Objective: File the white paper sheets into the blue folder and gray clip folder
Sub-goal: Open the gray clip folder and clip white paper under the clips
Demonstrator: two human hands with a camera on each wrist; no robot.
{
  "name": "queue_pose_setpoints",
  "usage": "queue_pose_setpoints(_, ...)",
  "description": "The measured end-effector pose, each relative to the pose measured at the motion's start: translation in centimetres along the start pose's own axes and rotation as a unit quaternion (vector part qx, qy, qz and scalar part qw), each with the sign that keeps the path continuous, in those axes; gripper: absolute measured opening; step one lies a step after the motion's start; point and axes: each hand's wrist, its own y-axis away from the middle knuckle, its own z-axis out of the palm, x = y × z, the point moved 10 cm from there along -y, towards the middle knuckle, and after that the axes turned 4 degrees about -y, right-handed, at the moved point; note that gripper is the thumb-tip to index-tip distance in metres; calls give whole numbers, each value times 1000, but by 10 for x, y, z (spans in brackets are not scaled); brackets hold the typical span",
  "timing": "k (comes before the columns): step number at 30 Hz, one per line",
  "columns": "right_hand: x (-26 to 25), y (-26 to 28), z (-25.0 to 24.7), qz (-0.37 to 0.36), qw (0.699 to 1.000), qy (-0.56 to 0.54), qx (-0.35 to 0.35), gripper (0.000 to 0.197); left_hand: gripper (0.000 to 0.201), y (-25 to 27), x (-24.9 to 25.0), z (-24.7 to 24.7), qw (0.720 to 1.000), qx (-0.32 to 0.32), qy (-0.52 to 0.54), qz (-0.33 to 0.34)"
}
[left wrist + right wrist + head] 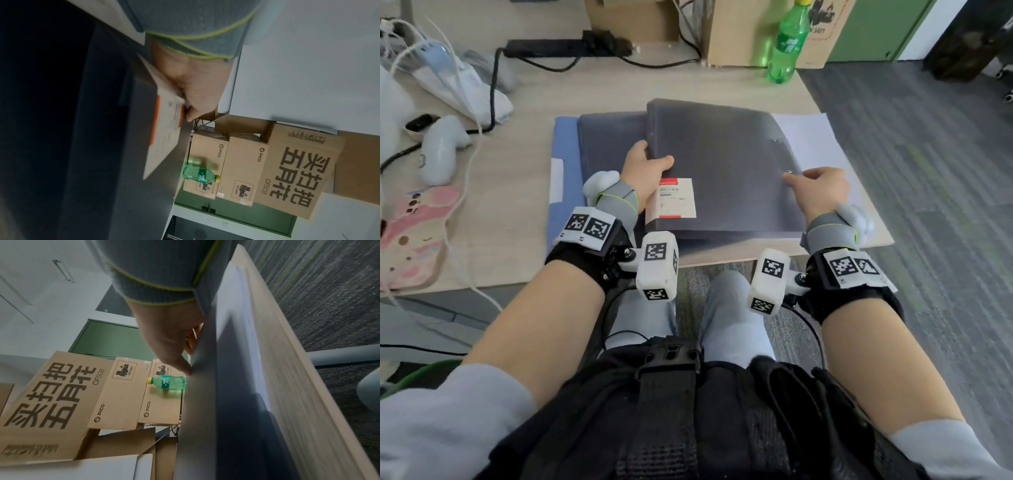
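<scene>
Head view: left hand grips gray folder at nine o'clock; right hand, fingers curled, pinches three o'clock edge.

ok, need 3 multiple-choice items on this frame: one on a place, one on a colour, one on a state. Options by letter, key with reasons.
1. Where does the green plastic bottle stand?
A. far desk edge, by the cardboard boxes
B. on the folder
C. on the floor

2. What colour is the flat folder under the gray clip folder?
A. red
B. blue
C. yellow

3. What is the left hand doing?
A. hanging idle
B. flat on the desk
C. gripping the gray folder's left edge

Key: 1 A, it is upright beside the boxes; 2 B, blue shows along the left; 3 C, its thumb lies over the cover.
</scene>
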Motion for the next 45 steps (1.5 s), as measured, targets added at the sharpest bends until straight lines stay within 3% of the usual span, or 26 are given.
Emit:
queue_pose_setpoints(2, 1, 1, 0, -7, 999, -41, 0, 31, 15, 2, 3, -6, 999, 30, -10, 12)
queue_pose_setpoints(4, 1, 4, 4, -5, 991, -133, -21, 6, 28, 2, 2, -14, 998, 59, -3, 12)
queue_pose_setpoints(6, 6, 5, 10, 24, 957, -283, -59, 8, 42, 2, -1, -22, 997, 79, -5, 10)
queue_pose_setpoints(9, 9, 14, 25, 76, 879, -449, -140, 14, 40, 2, -3, -29, 996, 90, -16, 8)
queue_pose_setpoints(12, 11, 22, 39, 103, 826, -518, -198, 19, 34, 3, -1, -31, 995, 96, -25, 16)
queue_pose_setpoints(14, 12, 23, 47, 106, 790, -562, -220, 24, 20, 4, 2, -31, 995, 94, -24, 29)
queue_pose_setpoints(17, 7, 30, 60, 96, 745, -610, -254, 31, 27, 6, 2, -30, 995, 96, -26, 29)
queue_pose_setpoints(19, 3, 33, 63, 86, 734, -624, -254, 39, 24, 8, 4, -26, 995, 85, -39, 37)
queue_pose_setpoints(25, -27, 32, 69, 60, 718, -639, -271, 25, 20, 10, 1, -11, 997, -6, -75, 28)
queue_pose_setpoints(27, -42, 36, 75, 62, 729, -625, -272, 38, 25, 15, 4, -5, 994, -47, -91, 31)
queue_pose_setpoints(28, -47, 40, 78, 65, 753, -601, -259, 45, 33, 18, 6, -5, 992, -61, -104, 36)
queue_pose_setpoints(31, -56, 38, 92, 56, 806, -528, -262, 99, 48, 29, 13, 1, 985, -103, -135, 36)
queue_pose_setpoints(32, -73, 50, 95, 31, 815, -502, -286, 85, 49, 32, 14, -1, 986, -112, -123, 30)
queue_pose_setpoints(33, -89, 58, 95, 1, 829, -486, -278, 50, 49, 36, 16, -4, 987, -122, -98, 21)
queue_pose_setpoints(34, -111, 72, 97, -17, 814, -498, -298, 14, 49, 41, 19, -8, 989, -129, -67, 14)
queue_pose_setpoints(35, -128, 83, 102, -20, 799, -509, -319, 18, 49, 47, 24, -16, 990, -133, -36, 12)
queue_pose_setpoints(36, -138, 86, 107, -43, 812, -479, -331, 32, 49, 51, 32, -19, 990, -139, -8, 16)
queue_pose_setpoints(38, -163, 109, 119, -115, 858, -365, -342, 29, 51, 60, 46, -38, 989, -137, 40, 31)
queue_pose_setpoints(40, -180, 126, 133, -156, 876, -277, -363, 48, 55, 67, 61, -52, 987, -135, 70, 47)
queue_pose_setpoints(42, -196, 148, 141, -197, 871, -244, -377, 59, 63, 76, 73, -72, 984, -131, 90, 74)
queue_pose_setpoints(45, -204, 163, 159, -206, 853, -248, -411, 52, 68, 86, 86, -96, 981, -132, 96, 108)
